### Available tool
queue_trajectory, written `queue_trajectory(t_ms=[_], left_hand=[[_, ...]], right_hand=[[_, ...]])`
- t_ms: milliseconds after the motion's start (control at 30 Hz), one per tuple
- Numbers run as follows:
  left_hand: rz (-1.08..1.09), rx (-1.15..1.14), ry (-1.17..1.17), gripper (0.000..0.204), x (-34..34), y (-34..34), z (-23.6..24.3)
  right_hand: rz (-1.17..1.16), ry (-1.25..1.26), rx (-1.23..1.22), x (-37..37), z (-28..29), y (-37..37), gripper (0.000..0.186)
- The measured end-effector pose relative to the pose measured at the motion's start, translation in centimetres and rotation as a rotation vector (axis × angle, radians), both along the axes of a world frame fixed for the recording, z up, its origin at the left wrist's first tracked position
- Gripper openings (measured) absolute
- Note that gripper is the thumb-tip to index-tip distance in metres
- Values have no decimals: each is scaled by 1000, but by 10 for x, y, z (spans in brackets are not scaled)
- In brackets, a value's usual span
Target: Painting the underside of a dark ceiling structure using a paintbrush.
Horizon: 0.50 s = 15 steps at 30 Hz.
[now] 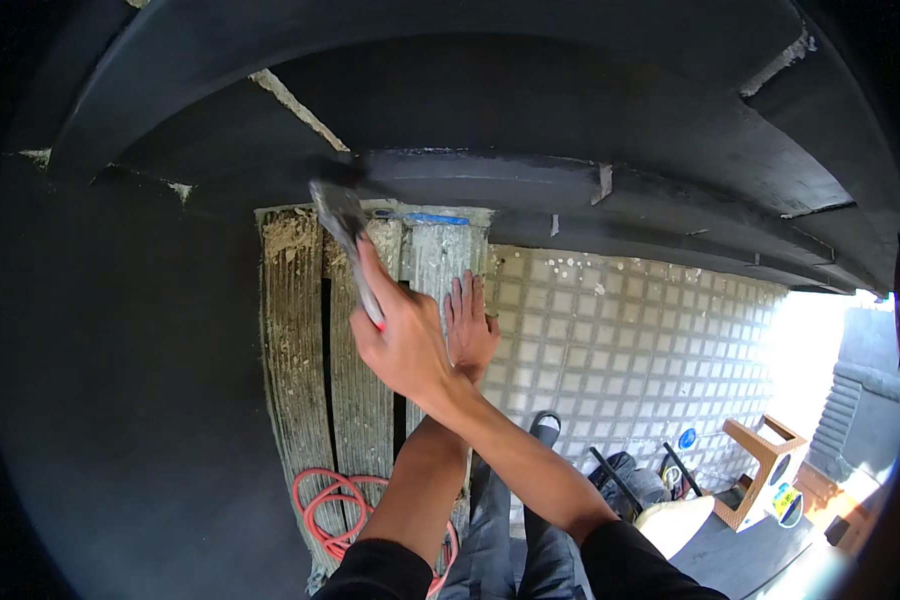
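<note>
My right hand [410, 345] is closed around the pale handle of a paintbrush [342, 215], and its forearm crosses over my left one. Motion blurs the brush's flat grey head; its dark tip meets the black wall surface just past the ends of the planks. My left hand [473, 325] lies flat with fingers stretched out on a weathered wooden plank [440, 255], holding nothing. The black wall [530, 100] curves across the top, with a pale unpainted strip [300, 110] running down toward the brush. A blue strip [438, 219] sits at the plank's far end.
A coiled red hose [315, 500] lies on the planks near my left forearm. Square pale tiles [620, 320] spread to the right. Farther right stand an orange-brown box-like frame [770, 470] and a bucket [788, 507]. My shod foot [546, 425] shows below.
</note>
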<state>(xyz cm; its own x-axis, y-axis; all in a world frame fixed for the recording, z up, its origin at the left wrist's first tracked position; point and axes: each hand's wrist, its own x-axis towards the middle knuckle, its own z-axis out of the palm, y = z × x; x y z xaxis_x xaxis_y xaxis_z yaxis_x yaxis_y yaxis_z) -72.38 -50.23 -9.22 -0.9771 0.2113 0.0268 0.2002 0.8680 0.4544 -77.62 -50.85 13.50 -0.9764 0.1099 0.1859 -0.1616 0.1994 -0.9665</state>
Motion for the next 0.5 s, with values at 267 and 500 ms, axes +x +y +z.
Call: queue_trajectory(t_ms=[267,500], left_hand=[[7,-51,-65,86,1,-17,-4],[-61,-351,139,83,2,-26,-15]], right_hand=[[-659,-103,-99,48,4,94,69],[-407,-46,-184,-15,39,-8,75]])
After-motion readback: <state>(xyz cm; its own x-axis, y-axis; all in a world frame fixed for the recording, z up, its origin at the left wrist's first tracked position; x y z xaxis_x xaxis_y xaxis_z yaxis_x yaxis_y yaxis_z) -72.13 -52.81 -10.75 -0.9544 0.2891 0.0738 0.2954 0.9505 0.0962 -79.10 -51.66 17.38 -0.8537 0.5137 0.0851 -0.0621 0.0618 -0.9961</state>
